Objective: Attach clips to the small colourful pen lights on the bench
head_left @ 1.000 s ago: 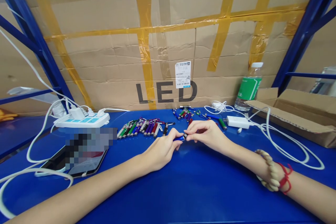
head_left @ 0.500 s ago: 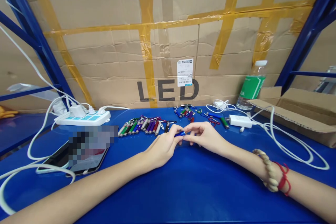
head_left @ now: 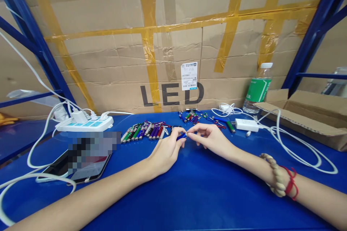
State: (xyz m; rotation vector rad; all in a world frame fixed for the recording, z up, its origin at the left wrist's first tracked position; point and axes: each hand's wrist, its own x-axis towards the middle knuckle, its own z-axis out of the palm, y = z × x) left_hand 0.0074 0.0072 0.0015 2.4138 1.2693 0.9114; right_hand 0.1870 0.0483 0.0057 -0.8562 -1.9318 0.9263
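Note:
Over the middle of the blue table, my left hand [head_left: 168, 148] is closed round a small blue metal tube [head_left: 182, 136], which looks like a mini keychain flashlight. The thumb and forefinger of my right hand [head_left: 210, 138] pinch at the tube's right end. Whether a small part sits between those fingertips, I cannot make out. Just beyond my left hand lies a row of similar small flashlights [head_left: 143, 131] in silver, green, blue, purple and red, with clips on their far ends. Behind my hands is a looser pile of flashlights and clips [head_left: 191, 116].
A power strip [head_left: 85, 124] with white cables and two phones [head_left: 94, 166] lie at left. On the right are a white charger [head_left: 246, 125], a green-labelled bottle [head_left: 257, 90] and an open cardboard box [head_left: 320, 115]. A large cardboard sheet [head_left: 121, 61] closes off the back.
My right fingertips have shifted slightly to the tip of the blue tube, and more of its end shows. The whole view has moved a little.

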